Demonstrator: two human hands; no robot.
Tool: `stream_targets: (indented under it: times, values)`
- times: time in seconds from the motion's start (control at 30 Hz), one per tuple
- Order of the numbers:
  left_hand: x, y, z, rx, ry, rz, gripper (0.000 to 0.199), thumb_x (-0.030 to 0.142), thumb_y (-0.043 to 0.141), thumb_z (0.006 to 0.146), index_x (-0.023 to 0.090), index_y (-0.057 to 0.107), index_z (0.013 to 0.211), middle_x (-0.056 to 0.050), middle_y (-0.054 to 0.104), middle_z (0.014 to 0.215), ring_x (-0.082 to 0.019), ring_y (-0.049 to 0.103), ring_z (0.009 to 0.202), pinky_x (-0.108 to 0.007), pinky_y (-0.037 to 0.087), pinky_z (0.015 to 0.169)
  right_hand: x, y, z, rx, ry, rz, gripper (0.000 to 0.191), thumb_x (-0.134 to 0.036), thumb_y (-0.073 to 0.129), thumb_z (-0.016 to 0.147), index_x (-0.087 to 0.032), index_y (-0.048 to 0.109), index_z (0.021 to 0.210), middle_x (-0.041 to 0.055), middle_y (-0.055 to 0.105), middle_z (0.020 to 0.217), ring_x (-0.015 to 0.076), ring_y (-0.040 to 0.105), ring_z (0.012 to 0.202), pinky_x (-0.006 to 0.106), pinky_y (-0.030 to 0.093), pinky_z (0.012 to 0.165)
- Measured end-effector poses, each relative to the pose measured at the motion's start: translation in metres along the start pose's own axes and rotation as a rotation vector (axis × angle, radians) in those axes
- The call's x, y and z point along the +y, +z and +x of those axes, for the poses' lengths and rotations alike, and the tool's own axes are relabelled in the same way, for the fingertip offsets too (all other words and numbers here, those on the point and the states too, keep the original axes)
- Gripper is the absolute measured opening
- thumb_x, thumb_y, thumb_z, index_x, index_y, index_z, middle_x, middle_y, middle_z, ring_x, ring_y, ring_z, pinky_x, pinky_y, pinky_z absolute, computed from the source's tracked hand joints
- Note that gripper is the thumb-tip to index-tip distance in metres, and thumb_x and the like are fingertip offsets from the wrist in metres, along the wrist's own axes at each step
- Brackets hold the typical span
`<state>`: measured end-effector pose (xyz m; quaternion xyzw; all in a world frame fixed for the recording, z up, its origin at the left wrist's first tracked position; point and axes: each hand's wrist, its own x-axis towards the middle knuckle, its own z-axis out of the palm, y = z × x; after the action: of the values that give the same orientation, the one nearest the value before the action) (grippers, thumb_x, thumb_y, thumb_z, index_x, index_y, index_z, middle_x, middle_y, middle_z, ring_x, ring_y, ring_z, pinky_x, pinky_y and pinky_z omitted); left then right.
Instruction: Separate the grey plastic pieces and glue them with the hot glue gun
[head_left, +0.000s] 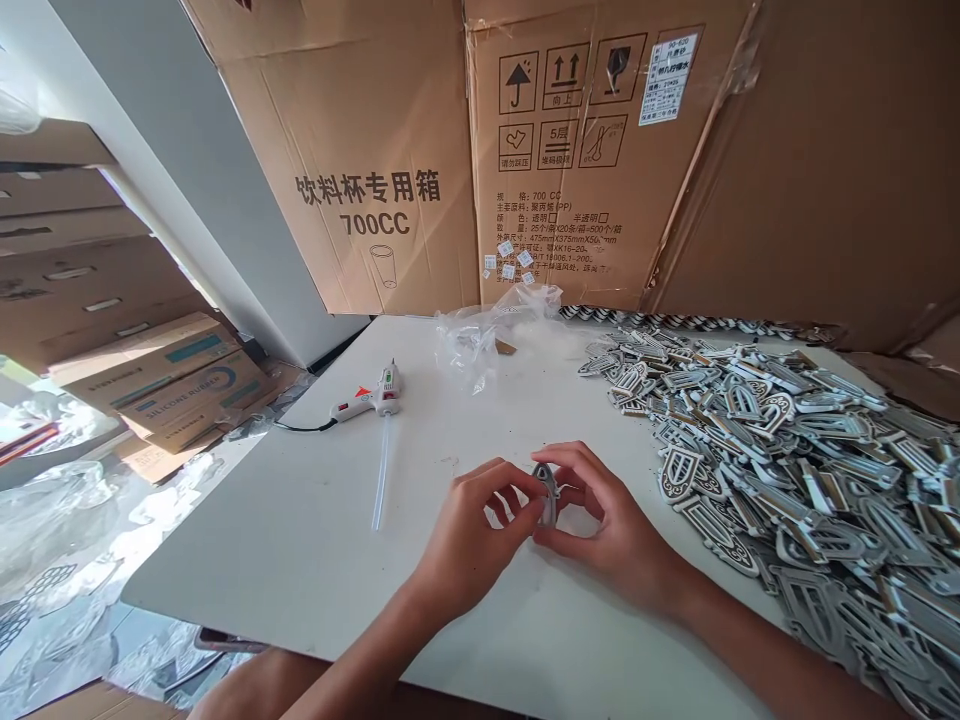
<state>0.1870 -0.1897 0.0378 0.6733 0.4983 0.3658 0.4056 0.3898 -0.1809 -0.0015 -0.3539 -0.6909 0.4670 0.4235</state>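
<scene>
A small grey ornamental piece (546, 492) is held upright between my two hands above the white table (300, 540). My left hand (480, 530) pinches its left side with thumb and fingertips. Around its right side curves my right hand (611, 520), fingertips at the top and thumb near the bottom. Many similar grey pieces (795, 450) with cut-out slots and scrollwork lie in a large pile to the right of my right hand. A white glue gun (375, 398) lies on the table to the left, a clear glue stick (382, 475) extending from its rear.
Tall cardboard boxes (375, 120) stand along the table's back edge. Crumpled clear plastic (480, 345) lies before them. The gun's black cable (304, 428) runs off the table's left edge, beyond which are more boxes (187, 370) and plastic bags (67, 510).
</scene>
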Motion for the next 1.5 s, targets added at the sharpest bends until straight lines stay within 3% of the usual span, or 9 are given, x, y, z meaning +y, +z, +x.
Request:
stream_targets:
  times: [0.27, 0.43, 0.6, 0.77, 0.9, 1.0, 1.1, 1.27, 1.5]
  values:
    - [-0.004, -0.002, -0.004, 0.031, 0.083, 0.119, 0.015, 0.015, 0.07, 0.093, 0.029, 0.076, 0.091, 0.002, 0.071, 0.092, -0.016, 0.059, 0.087, -0.031, 0.047, 0.079, 0.001, 0.004, -0.003, -0.034, 0.047, 0.082, 0.061, -0.021, 0.079, 0.095, -0.04, 0.056, 0.148, 0.0016, 0.051, 0.14, 0.0169, 0.061, 0.117, 0.031, 0.058, 0.107]
    - [-0.004, 0.0, -0.008, 0.091, 0.153, 0.137, 0.014, 0.018, 0.07, 0.096, 0.03, 0.076, 0.097, 0.0, 0.066, 0.106, -0.015, 0.062, 0.094, -0.031, 0.049, 0.083, 0.001, 0.001, -0.004, -0.063, 0.127, 0.227, 0.067, -0.025, 0.086, 0.093, -0.039, 0.054, 0.15, 0.0035, 0.052, 0.143, 0.02, 0.06, 0.122, 0.034, 0.057, 0.106]
    - [0.001, 0.002, -0.008, 0.035, 0.035, -0.038, 0.021, 0.028, 0.07, 0.097, 0.03, 0.067, 0.118, 0.0, 0.071, 0.109, -0.016, 0.068, 0.091, -0.031, 0.056, 0.08, 0.0, -0.001, -0.002, -0.058, 0.134, 0.42, 0.073, -0.026, 0.093, 0.088, -0.036, 0.054, 0.149, 0.0058, 0.05, 0.145, 0.0218, 0.06, 0.121, 0.037, 0.058, 0.103]
    - [0.0, 0.003, -0.001, -0.023, -0.072, -0.154, 0.027, 0.04, 0.073, 0.096, 0.025, 0.066, 0.117, 0.001, 0.071, 0.085, -0.017, 0.069, 0.079, -0.032, 0.056, 0.075, -0.004, -0.003, 0.002, -0.023, 0.212, 0.499, 0.055, -0.036, 0.086, 0.095, -0.029, 0.059, 0.142, 0.0059, 0.061, 0.117, 0.0197, 0.063, 0.109, 0.031, 0.056, 0.095]
    - [-0.004, -0.002, 0.005, 0.031, -0.022, 0.038, 0.025, 0.047, 0.059, 0.105, 0.025, 0.07, 0.105, -0.001, 0.073, 0.088, -0.018, 0.064, 0.08, -0.033, 0.051, 0.072, -0.001, -0.007, 0.006, 0.136, 0.269, 0.476, 0.06, -0.044, 0.088, 0.091, -0.026, 0.059, 0.14, 0.0056, 0.065, 0.107, 0.02, 0.064, 0.103, 0.028, 0.055, 0.088]
    - [-0.01, -0.009, 0.006, 0.047, 0.145, 0.383, 0.026, 0.036, 0.052, 0.108, 0.023, 0.071, 0.098, -0.004, 0.074, 0.097, -0.021, 0.063, 0.089, -0.039, 0.049, 0.082, 0.007, -0.01, 0.009, 0.29, 0.303, 0.371, 0.066, -0.048, 0.09, 0.087, -0.025, 0.059, 0.141, 0.0053, 0.067, 0.104, 0.0186, 0.064, 0.097, 0.026, 0.055, 0.084]
    - [-0.017, -0.011, 0.004, -0.038, 0.301, 0.632, 0.017, 0.033, 0.066, 0.101, 0.023, 0.074, 0.111, -0.006, 0.073, 0.111, -0.026, 0.063, 0.101, -0.046, 0.047, 0.093, 0.021, -0.014, 0.012, 0.386, 0.288, 0.17, 0.065, -0.049, 0.085, 0.088, -0.024, 0.06, 0.142, 0.0059, 0.067, 0.105, 0.0197, 0.065, 0.097, 0.029, 0.057, 0.085]
    - [-0.021, -0.001, 0.001, -0.136, 0.345, 0.712, 0.018, 0.028, 0.069, 0.101, 0.023, 0.076, 0.117, -0.005, 0.074, 0.114, -0.026, 0.063, 0.105, -0.045, 0.047, 0.092, 0.041, -0.016, 0.015, 0.377, 0.055, -0.295, 0.048, -0.044, 0.064, 0.1, -0.022, 0.062, 0.143, 0.0098, 0.06, 0.134, 0.0239, 0.063, 0.116, 0.04, 0.057, 0.101]
    - [-0.02, 0.001, 0.006, -0.17, 0.361, 0.748, 0.018, 0.011, 0.061, 0.102, 0.021, 0.075, 0.107, -0.005, 0.074, 0.105, -0.025, 0.063, 0.098, -0.044, 0.048, 0.086, 0.038, -0.032, 0.029, 0.443, -0.107, -0.805, 0.032, -0.031, 0.05, 0.107, -0.02, 0.065, 0.133, 0.0125, 0.057, 0.133, 0.031, 0.052, 0.127, 0.048, 0.045, 0.113]
